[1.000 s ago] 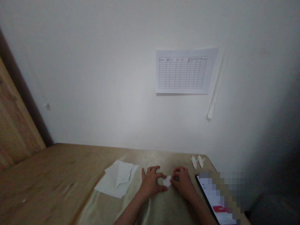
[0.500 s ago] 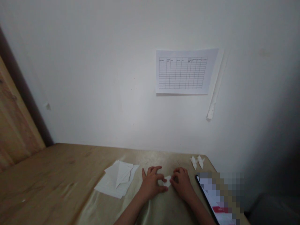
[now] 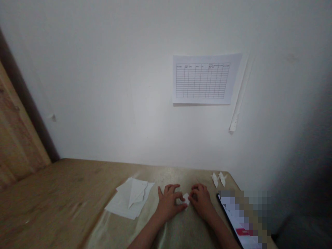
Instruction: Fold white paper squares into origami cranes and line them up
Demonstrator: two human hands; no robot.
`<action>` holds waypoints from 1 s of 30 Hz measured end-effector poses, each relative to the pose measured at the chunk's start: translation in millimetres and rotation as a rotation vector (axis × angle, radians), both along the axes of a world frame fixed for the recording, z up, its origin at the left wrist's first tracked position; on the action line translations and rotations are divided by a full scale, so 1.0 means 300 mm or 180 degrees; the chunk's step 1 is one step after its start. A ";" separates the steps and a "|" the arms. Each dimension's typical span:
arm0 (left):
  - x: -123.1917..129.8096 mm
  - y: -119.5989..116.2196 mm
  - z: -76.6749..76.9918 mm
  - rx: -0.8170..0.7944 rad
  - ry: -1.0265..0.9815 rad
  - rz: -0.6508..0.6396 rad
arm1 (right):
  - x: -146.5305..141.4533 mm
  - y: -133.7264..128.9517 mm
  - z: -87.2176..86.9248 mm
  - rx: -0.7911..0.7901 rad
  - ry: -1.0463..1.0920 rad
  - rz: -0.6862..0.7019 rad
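Thumb edging toward two o'clock, my half-open left hand (image 3: 168, 204) touches paper (image 3: 186, 199) my right hand (image 3: 201, 200) pinches, seemingly mid-fold, needing pressing.

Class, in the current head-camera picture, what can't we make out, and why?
All in the head view:
- Small paper: partly hidden by the fingers of the left hand and right hand.
- Screen: partly masked by pixel blocks; lower end cut off by the bottom edge.
- Wall sheet: its words are too small to read.
- Paper pile: upper sheets hide those beneath.
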State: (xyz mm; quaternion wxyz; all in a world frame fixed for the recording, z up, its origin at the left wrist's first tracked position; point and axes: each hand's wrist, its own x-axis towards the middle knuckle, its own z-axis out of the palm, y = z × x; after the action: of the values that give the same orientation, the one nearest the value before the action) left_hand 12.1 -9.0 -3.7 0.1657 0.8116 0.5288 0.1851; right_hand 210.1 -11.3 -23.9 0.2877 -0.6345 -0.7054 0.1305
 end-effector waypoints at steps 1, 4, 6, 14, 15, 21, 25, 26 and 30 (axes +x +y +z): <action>0.001 0.001 -0.002 -0.0024 -0.0003 -0.0022 | 0.000 0.000 0.000 -0.0003 -0.0003 -0.0003; 0.004 0.005 -0.008 -0.0011 0.0024 -0.0021 | -0.001 0.000 0.002 -0.0019 0.0005 0.0018; 0.006 0.009 -0.013 -0.0003 0.0037 -0.0020 | -0.001 -0.001 0.005 -0.0020 0.0016 0.0028; 0.009 0.009 -0.015 0.0000 0.0038 -0.0001 | -0.008 -0.005 0.014 -0.0052 0.0007 -0.0017; 0.009 0.007 -0.012 -0.0013 0.0069 0.0001 | -0.008 -0.004 0.014 -0.0056 0.0008 -0.0016; 0.011 -0.005 0.011 -0.0039 0.0135 -0.0083 | -0.005 -0.002 0.013 -0.0061 -0.0006 -0.0017; 0.010 -0.006 0.020 -0.0075 0.0175 -0.0062 | -0.003 -0.003 0.004 -0.0053 -0.0032 -0.0003; 0.010 -0.006 0.023 -0.0068 0.0190 -0.0056 | -0.003 -0.003 0.000 -0.0036 -0.0038 0.0009; 0.007 -0.008 0.031 -0.0045 0.0232 -0.0064 | 0.002 -0.002 -0.014 -0.0003 -0.0031 0.0055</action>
State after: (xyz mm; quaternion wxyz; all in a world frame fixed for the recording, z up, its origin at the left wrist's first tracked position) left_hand 14.4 -11.5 5.7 0.1539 0.8219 0.5277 0.1499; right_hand 210.7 -12.0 -28.1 0.2829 -0.6291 -0.7122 0.1302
